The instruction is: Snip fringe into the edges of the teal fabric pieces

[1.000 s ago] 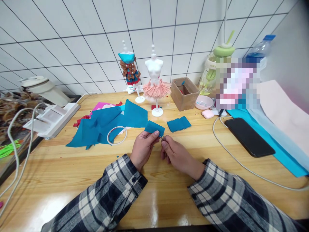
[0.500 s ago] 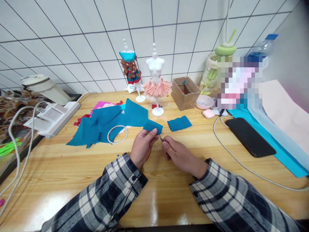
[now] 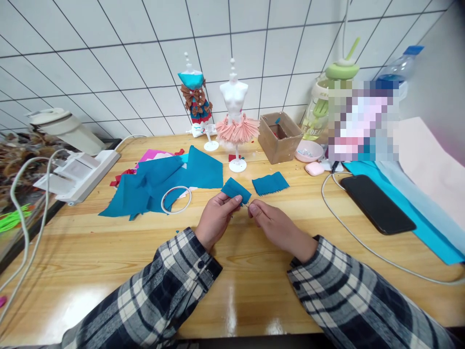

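My left hand (image 3: 217, 216) pinches a small teal fabric piece (image 3: 237, 189) above the wooden table (image 3: 109, 252). My right hand (image 3: 273, 226) is closed in a pinch on a thin needle (image 3: 246, 205), whose tip meets the fabric's lower edge. A second small teal piece with a fringed edge (image 3: 270, 183) lies just behind my right hand. A larger heap of teal cloth (image 3: 160, 182) and a white ring (image 3: 176, 199) sit to the left of my left hand.
Two small mannequin stands (image 3: 235, 114) stand at the back, one in a pink skirt. A cardboard box (image 3: 279, 136), pink dish, earbud case, bottles, a black phone (image 3: 377, 203) with a white cable (image 3: 363, 247) and teal sheets lie right. A white appliance (image 3: 78, 172) sits left.
My hands have shifted slightly up and right with the fabric. My right hand has come closer to the fabric's edge, so less of the needle shows between the hands.
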The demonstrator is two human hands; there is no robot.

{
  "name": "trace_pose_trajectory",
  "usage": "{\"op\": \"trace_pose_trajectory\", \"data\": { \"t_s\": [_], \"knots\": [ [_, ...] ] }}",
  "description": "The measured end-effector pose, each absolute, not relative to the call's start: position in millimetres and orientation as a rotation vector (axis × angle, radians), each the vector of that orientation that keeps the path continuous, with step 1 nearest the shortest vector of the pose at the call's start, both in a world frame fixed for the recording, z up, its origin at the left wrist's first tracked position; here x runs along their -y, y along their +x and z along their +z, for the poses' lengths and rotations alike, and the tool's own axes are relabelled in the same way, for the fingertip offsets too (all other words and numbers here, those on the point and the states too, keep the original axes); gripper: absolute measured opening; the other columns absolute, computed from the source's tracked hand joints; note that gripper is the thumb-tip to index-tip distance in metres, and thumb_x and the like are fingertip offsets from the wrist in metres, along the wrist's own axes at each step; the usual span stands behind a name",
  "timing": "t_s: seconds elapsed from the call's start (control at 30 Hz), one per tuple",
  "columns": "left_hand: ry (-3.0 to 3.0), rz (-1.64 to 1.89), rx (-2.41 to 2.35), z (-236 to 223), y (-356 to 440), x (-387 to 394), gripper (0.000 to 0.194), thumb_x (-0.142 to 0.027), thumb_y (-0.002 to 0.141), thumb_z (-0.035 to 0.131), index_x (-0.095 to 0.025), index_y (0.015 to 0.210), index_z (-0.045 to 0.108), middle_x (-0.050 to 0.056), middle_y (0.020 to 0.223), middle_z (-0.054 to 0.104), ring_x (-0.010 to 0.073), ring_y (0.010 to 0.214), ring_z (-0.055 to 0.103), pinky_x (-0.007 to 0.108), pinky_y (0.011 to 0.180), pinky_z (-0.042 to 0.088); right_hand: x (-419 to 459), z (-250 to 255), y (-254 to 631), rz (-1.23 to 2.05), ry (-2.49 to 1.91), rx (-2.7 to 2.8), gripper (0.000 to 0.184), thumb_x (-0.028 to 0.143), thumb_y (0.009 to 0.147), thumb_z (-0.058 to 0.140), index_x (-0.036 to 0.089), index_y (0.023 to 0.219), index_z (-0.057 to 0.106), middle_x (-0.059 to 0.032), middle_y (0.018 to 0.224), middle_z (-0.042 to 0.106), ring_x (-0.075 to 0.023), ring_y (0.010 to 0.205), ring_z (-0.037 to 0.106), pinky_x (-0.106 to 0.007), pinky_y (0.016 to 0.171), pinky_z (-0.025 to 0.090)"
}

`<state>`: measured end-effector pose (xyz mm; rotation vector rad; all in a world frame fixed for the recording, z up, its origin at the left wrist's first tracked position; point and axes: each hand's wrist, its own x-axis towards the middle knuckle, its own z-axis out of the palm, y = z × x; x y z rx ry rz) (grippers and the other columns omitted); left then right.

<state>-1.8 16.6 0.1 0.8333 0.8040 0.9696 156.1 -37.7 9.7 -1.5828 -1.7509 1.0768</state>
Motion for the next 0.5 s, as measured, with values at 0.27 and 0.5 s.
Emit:
{"op": "trace_pose_trajectory", "data": {
  "t_s": [0.27, 0.5],
  "knots": [
    [0.789, 0.976, -0.809, 0.7, -3.8, -17.7, 0.021, -0.026, 0.068, 0.082, -0.016, 0.084, 0.073, 0.002, 0.084, 0.071, 0.0118, 0.075, 0.059, 0.025, 0.074, 0.045, 36.6, 9.8, 160.3, 1.105, -1.608, 1.776, 0.035, 0.046, 0.099, 0.031, 0.023, 0.08, 0.049, -0.0007, 0.075, 0.057, -0.0186, 0.072, 0.052, -0.032, 0.07, 0.04],
    [0.845, 0.943, -0.805, 0.0, -3.6, -17.4, 0.02, -0.027, 0.07, 0.081, -0.015, 0.084, 0.073, 0.002, 0.083, 0.071, 0.0123, 0.074, 0.059, 0.025, 0.072, 0.044, 36.3, 8.7, 161.8, 1.083, -1.608, 1.761, 0.034, 0.045, 0.099, 0.03, 0.023, 0.082, 0.05, -0.0007, 0.076, 0.057, -0.0192, 0.075, 0.054, -0.033, 0.072, 0.04]
  ]
}}
